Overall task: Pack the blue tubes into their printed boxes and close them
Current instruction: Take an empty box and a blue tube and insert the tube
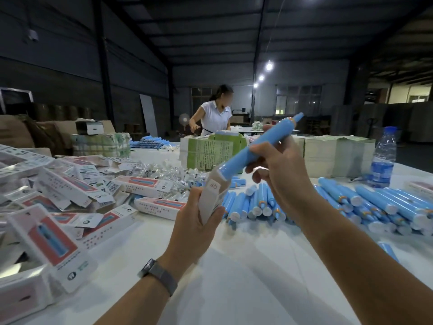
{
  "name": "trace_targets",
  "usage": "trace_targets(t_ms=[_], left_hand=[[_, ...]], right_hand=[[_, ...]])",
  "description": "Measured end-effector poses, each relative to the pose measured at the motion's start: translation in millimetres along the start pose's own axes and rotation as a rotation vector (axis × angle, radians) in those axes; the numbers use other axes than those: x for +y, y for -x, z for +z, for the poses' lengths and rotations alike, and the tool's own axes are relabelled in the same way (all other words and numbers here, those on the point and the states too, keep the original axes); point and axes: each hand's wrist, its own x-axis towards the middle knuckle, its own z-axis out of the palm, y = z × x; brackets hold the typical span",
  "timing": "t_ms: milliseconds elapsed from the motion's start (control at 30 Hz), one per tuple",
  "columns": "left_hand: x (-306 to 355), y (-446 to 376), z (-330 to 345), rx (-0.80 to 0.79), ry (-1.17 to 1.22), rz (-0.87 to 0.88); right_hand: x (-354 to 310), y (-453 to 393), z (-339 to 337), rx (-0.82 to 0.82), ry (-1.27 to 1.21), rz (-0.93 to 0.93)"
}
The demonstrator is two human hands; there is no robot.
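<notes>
Box [212, 195] sits tilted in your left hand [196, 221], fingers wrapped round it, mouth up so your right hand [278, 170], pinching the blue tube [255, 148], can slide its flat end in, already at the opening.

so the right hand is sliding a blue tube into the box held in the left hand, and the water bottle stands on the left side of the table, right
Not quite: the head view shows the clear plastic water bottle on the table's right side. The rest holds: the right hand feeds the blue plastic tube into the white printed cardboard box gripped by the left hand.
</notes>
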Motion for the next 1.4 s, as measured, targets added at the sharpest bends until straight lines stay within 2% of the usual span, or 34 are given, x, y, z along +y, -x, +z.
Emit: trace_targets(t_ms=[67, 200, 267, 400, 533, 600, 700, 833, 900, 967, 1033, 1100, 1167, 1233, 1300, 1400], left_hand=[[-2, -1, -2, 0.035, -0.008, -0.01], [-4, -3, -2, 0.056, -0.074, -0.012], [-3, -3, -1, 0.061, -0.076, -0.003], [-5, -2, -3, 0.14, -0.07, -0.001], [-2, -1, -6, 0.168, -0.024, 0.012], [-1, -2, -8, 0.186, -0.015, 0.021], [-2, -3, -12, 0.209, -0.007, 0.024], [0, -4, -15, 0.227, 0.016, 0.06], [-1, -6, -15, 0.254, 0.021, 0.068], [-3, -7, -16, 0.289, 0.021, 0.031], [-5, -10, -20, 0.352, 0.021, -0.059], [-8, -14, -27, 0.453, 0.092, -0.146], [-14, -19, -36, 0.556, 0.136, -0.199], [-22, -23, -44, 0.645, 0.108, -0.205], [-33, -25, -49, 0.71, 0.037, -0.224], [-44, -25, -52, 0.749, 0.044, -0.298]], right_hand=[[-2, 6, 12, -0.046, 0.115, -0.042], [14, 20, 21, -0.224, 0.581, -0.229], [23, 26, 25, -0.268, 0.67, -0.296], [26, 28, 33, -0.191, 0.612, -0.404], [31, 27, 42, -0.22, 0.621, -0.476], [36, 24, 45, -0.236, 0.65, -0.473], [41, 25, 53, -0.179, 0.752, -0.539], [49, 23, 67, -0.114, 0.672, -0.473], [56, 20, 72, -0.077, 0.715, -0.505], [63, 19, 76, -0.063, 0.776, -0.538], [67, 15, 79, -0.031, 0.71, -0.551], [74, 3, 82, 0.034, 0.55, -0.49], [90, -16, 87, 0.057, 0.5, -0.348], [117, -39, 90, -0.025, 0.646, -0.163], [148, -60, 93, -0.188, 0.905, -0.009], [182, -85, 106, -0.452, 1.21, 0.097]])
